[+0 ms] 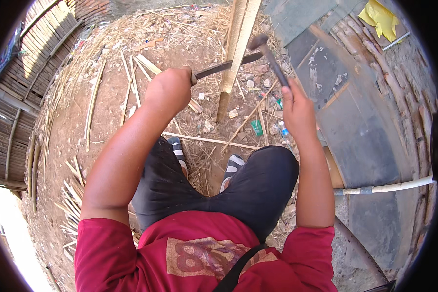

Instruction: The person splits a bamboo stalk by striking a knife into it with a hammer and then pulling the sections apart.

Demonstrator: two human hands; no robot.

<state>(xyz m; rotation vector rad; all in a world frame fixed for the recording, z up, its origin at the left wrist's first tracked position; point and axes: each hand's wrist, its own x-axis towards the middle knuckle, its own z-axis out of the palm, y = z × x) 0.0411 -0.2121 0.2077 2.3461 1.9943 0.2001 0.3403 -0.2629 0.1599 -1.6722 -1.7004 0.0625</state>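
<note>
My left hand (pixel 169 91) is closed round the handle of a long machete (pixel 213 69). Its dark blade lies across an upright split bamboo pole (pixel 227 100), and the tip sticks out past the pole's right side. In my right hand (pixel 298 111) is a hammer (pixel 276 65), gripped by its dark handle. The hammer head is up beside the blade's tip; whether they touch I cannot tell. The bamboo's lower end is near the ground in front of my feet, and its top runs out of view.
Split bamboo strips (pixel 96 104) lie on the dirt ground, with a pile of strips (pixel 73 199) at lower left. A slatted bamboo wall (pixel 31 73) stands left. Dark sheets (pixel 365 131), a white pipe (pixel 399 186) and a yellow bag (pixel 380 19) are at right.
</note>
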